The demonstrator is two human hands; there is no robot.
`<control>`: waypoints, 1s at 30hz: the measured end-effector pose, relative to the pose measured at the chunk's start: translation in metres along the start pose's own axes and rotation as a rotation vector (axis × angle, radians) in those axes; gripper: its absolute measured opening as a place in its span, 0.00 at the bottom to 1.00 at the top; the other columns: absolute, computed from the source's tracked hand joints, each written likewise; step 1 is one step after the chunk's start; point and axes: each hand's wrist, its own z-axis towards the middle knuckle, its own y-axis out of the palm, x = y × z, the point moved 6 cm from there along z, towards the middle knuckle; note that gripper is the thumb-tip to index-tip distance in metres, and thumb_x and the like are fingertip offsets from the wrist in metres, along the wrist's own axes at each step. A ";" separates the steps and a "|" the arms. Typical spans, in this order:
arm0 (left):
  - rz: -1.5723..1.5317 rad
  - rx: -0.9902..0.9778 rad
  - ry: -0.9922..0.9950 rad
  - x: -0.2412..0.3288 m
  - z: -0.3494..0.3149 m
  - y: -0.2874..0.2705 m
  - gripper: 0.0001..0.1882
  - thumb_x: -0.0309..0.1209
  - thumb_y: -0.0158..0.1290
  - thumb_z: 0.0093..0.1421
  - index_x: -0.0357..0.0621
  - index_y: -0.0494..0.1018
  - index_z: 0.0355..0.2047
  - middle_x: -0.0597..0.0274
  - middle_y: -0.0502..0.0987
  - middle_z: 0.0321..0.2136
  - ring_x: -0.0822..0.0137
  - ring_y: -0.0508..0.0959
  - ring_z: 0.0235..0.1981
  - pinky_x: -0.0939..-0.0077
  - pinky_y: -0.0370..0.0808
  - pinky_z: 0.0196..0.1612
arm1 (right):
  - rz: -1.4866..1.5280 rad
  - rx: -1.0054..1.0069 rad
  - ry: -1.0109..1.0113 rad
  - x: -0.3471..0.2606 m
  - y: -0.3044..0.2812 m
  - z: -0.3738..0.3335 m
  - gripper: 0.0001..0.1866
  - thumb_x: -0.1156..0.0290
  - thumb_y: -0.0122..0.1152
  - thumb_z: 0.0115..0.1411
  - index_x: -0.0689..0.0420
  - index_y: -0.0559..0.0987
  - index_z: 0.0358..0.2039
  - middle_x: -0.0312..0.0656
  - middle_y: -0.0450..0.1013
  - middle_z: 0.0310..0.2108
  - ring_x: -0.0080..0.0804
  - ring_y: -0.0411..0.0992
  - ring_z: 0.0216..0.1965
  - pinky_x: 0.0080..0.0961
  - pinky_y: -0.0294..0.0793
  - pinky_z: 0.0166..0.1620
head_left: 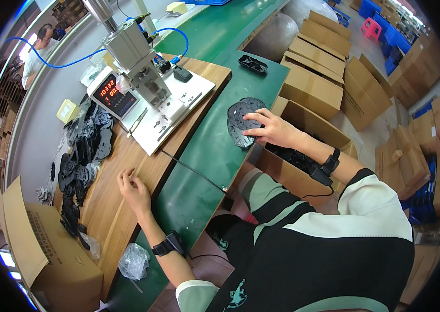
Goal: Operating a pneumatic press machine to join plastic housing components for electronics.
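Observation:
My right hand (276,130) is at the near edge of the green bench, its fingers and thumb gripping the side of a black oval plastic part (242,115). Another black part (241,136) of similar shape lies partly beneath it. Over the wooden board (129,156), my left hand (135,191) holds nothing, with its fingers loosely bent and apart. Ahead of it stands a press machine (144,78) on a white base plate, with a lit red display (113,93) at its side. Tweezers (138,122) lie on that plate.
A heap of black plastic parts (82,151) lies along the board's left side. A cardboard box (59,260) stands front left, near a clear plastic bag (134,261). An open box (303,117) with black parts sits below my right arm. Another black part (252,64) lies farther up the bench.

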 end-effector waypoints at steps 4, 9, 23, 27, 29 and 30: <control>0.015 0.006 0.017 0.003 -0.001 -0.001 0.13 0.15 0.47 0.65 0.34 0.78 0.47 0.52 0.75 0.47 0.59 0.79 0.40 0.70 0.76 0.41 | -0.067 0.097 -0.035 -0.003 0.000 -0.016 0.24 0.76 0.75 0.51 0.41 0.86 0.50 0.37 0.70 0.60 0.45 0.71 0.53 0.37 0.82 0.53; 0.025 -0.019 -0.007 0.005 0.000 -0.001 0.14 0.15 0.47 0.65 0.34 0.78 0.47 0.51 0.75 0.47 0.58 0.79 0.42 0.69 0.76 0.42 | -0.087 0.180 -0.047 -0.003 -0.005 -0.025 0.24 0.77 0.73 0.50 0.41 0.86 0.48 0.37 0.72 0.57 0.44 0.71 0.52 0.37 0.83 0.52; 0.048 -0.015 0.034 0.000 0.001 0.001 0.12 0.16 0.47 0.66 0.35 0.78 0.46 0.51 0.76 0.47 0.56 0.80 0.46 0.68 0.77 0.46 | 0.021 0.496 0.080 0.018 -0.044 -0.008 0.28 0.87 0.68 0.41 0.47 0.89 0.43 0.40 0.77 0.54 0.44 0.75 0.53 0.37 0.78 0.55; 0.033 -0.016 0.016 0.002 0.000 0.002 0.11 0.16 0.48 0.67 0.35 0.78 0.46 0.52 0.76 0.47 0.58 0.80 0.45 0.69 0.77 0.46 | 0.043 0.583 0.239 0.022 -0.067 -0.021 0.27 0.89 0.68 0.41 0.48 0.90 0.42 0.40 0.77 0.54 0.44 0.75 0.54 0.37 0.77 0.57; 0.024 -0.036 -0.012 -0.002 -0.001 0.001 0.12 0.16 0.47 0.66 0.35 0.78 0.46 0.51 0.76 0.47 0.56 0.80 0.46 0.68 0.78 0.47 | 0.026 0.643 0.326 0.026 -0.082 -0.040 0.27 0.89 0.66 0.43 0.49 0.90 0.43 0.41 0.78 0.54 0.43 0.75 0.57 0.35 0.76 0.59; 0.016 -0.054 -0.037 -0.004 -0.002 0.001 0.13 0.16 0.47 0.65 0.35 0.77 0.46 0.49 0.75 0.47 0.54 0.80 0.48 0.66 0.78 0.47 | 0.011 0.668 0.373 0.028 -0.088 -0.052 0.27 0.89 0.66 0.44 0.50 0.90 0.44 0.42 0.78 0.54 0.42 0.76 0.58 0.34 0.76 0.60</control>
